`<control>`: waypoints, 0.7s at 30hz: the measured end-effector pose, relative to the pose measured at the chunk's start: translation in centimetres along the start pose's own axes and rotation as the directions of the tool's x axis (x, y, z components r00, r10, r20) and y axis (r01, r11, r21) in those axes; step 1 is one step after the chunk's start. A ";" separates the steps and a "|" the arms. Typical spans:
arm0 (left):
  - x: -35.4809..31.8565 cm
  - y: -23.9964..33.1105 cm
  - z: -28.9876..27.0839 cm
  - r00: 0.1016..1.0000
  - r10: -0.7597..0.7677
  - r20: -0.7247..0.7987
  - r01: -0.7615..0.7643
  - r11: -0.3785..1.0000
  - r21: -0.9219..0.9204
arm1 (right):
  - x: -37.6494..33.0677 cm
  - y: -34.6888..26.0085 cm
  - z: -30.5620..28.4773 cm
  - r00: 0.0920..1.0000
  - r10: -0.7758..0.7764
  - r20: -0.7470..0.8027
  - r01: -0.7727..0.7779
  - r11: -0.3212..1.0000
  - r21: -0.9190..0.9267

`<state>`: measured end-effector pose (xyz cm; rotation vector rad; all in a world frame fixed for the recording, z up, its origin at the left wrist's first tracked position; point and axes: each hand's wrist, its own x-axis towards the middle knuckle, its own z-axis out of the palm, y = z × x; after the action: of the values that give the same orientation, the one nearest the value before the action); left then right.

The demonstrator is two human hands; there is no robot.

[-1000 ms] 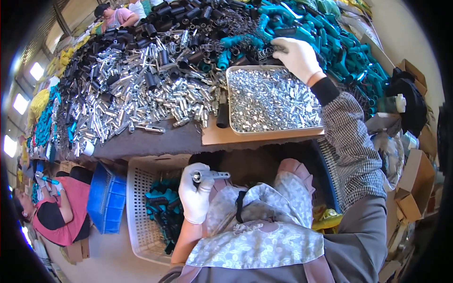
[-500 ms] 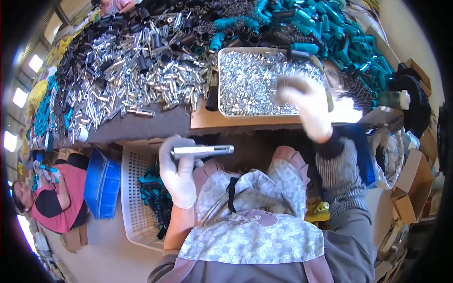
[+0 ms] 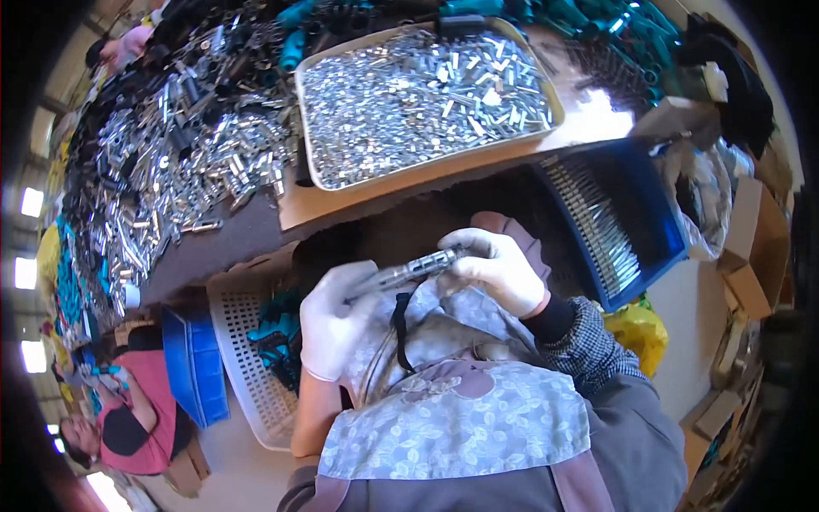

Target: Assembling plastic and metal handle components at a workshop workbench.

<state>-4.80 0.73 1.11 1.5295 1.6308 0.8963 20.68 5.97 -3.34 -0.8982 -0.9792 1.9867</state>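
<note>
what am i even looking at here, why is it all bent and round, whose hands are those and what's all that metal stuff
This is one picture from a wide fisheye camera worn on a person's head, looking down at their own lap and hands; that lens bends straight edges. There is no machine, just a person in white gloves and a flowered apron. The left hand and right hand together hold a slim metal tool part between them, one at each end. Ahead is a work table with a tray full of small shiny metal pieces, a loose heap of metal tubes to its left and teal handles behind. A blue bin sits at the right, a white basket by the knees. Another person sits at lower left.
</note>
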 end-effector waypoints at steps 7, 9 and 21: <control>1.1 1.2 3.8 0.842 0.346 0.414 -0.505 0.776 0.378 | -2.4 2.0 -1.2 0.998 -0.022 0.057 0.038 0.953 -0.300; 1.0 -0.1 4.9 0.831 0.387 0.399 -0.516 0.804 0.295 | -3.2 2.5 -2.9 0.989 -0.123 0.086 0.150 0.803 -0.577; 0.2 -1.4 7.3 0.913 0.264 0.310 -0.337 0.918 0.208 | 0.7 -2.7 -27.3 0.738 -0.661 -0.136 -0.145 0.041 -0.989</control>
<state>0.86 0.93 -3.76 2.0327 1.3669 0.6031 43.53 16.81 -13.97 -1.6981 -1.9344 0.2005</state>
